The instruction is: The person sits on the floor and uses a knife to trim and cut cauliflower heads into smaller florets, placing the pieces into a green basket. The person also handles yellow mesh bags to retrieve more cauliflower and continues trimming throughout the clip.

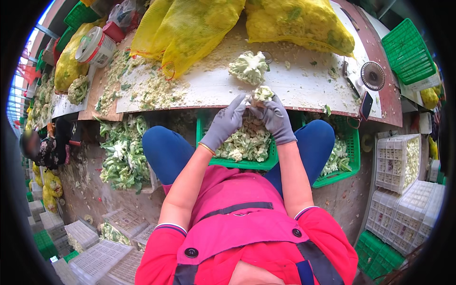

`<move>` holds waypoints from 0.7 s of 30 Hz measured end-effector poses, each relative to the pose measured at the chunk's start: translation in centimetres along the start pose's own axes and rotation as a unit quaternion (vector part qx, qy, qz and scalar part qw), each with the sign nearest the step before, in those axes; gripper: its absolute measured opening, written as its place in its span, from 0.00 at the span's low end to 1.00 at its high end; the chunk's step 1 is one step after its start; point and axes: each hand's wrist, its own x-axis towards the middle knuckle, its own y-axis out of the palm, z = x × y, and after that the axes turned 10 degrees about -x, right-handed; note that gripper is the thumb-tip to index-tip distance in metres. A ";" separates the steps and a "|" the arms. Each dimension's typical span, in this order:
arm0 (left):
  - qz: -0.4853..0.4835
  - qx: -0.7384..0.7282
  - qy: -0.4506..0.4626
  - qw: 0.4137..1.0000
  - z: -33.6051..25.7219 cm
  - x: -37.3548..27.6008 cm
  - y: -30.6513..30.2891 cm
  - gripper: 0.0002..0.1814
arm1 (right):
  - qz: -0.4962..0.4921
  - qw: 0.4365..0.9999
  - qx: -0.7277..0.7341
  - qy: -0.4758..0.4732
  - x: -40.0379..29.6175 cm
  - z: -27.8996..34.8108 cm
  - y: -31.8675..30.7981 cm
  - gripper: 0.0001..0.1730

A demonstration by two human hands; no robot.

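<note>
My right hand (276, 120), in a grey glove, grips a small cauliflower piece (263, 93) just over the table's near edge. Close to its left side is my left hand (225, 124), gloved too, thumb and forefinger pointing at the piece; whether something thin sits between these fingers is unclear. A larger cauliflower head (249, 67) lies stem side up on the white tabletop (210, 93), beyond both hands. Below them, between my knees, a green plastic crate (245, 165) holds cut cauliflower florets (244, 142).
Yellow mesh sacks (199, 28) of cauliflower line the table's far side. A small fan (373, 76), a phone (366, 105) and a knife (345, 68) lie at right. Leafy trimmings (124, 156) fill a crate by my left knee. White crates (395, 164) are stacked right; another person (46, 148) is far left.
</note>
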 end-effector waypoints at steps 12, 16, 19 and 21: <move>0.072 0.167 0.087 0.979 -3.7 -2.5 -2.8 0.26 | 0.119 0.966 -0.214 0.079 -2.5 0.4 -0.7 0.33; 0.036 -0.136 -0.074 0.987 -2.7 -3.0 0.0 0.25 | 0.124 0.965 -0.220 0.075 -2.9 0.6 -0.1 0.37; -0.016 -0.083 -0.082 0.993 -1.4 -3.7 0.7 0.25 | 0.148 0.953 -0.254 0.072 -3.3 0.6 -0.5 0.39; -0.048 0.084 0.060 0.993 -0.3 -3.3 -0.1 0.26 | 0.163 0.948 -0.257 0.092 -3.9 0.5 -0.5 0.40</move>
